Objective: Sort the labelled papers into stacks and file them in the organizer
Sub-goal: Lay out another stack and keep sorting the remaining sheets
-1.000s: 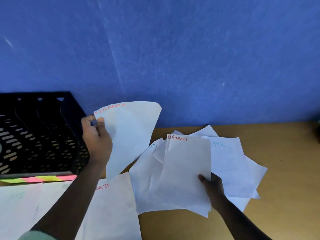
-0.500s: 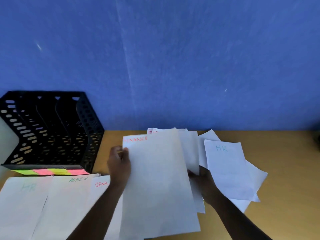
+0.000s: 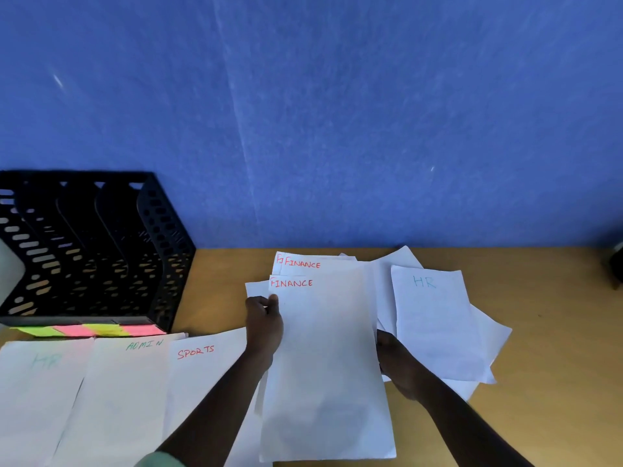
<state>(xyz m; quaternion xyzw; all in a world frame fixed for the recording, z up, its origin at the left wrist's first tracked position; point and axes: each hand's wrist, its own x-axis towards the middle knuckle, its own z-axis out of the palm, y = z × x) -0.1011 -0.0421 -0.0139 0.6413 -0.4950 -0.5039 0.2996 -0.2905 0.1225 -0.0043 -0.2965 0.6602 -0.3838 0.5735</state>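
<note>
A white sheet marked FINANCE (image 3: 323,365) lies on top of the loose pile (image 3: 381,298) at the middle of the table. My left hand (image 3: 264,323) pinches its upper left edge. My right hand (image 3: 397,365) grips the right side of the sheets under it, where a second FINANCE sheet (image 3: 313,262) sticks out at the top. An HR sheet (image 3: 435,325) lies on the right of the pile. Sorted sheets lie in a row at the front left: HR (image 3: 37,392), ADMIN (image 3: 124,392), SPORTS (image 3: 205,375). The black organizer (image 3: 87,251) stands at the back left.
Coloured sticky notes (image 3: 87,330), yellow and pink, run along the organizer's front base. A blue wall (image 3: 337,112) rises right behind the wooden table (image 3: 556,332). A dark object (image 3: 618,264) shows at the right edge.
My left hand has brought the FINANCE sheet from up by the organizer down and right onto the pile. The view has shifted, so the sorted row at the left shows more fully.
</note>
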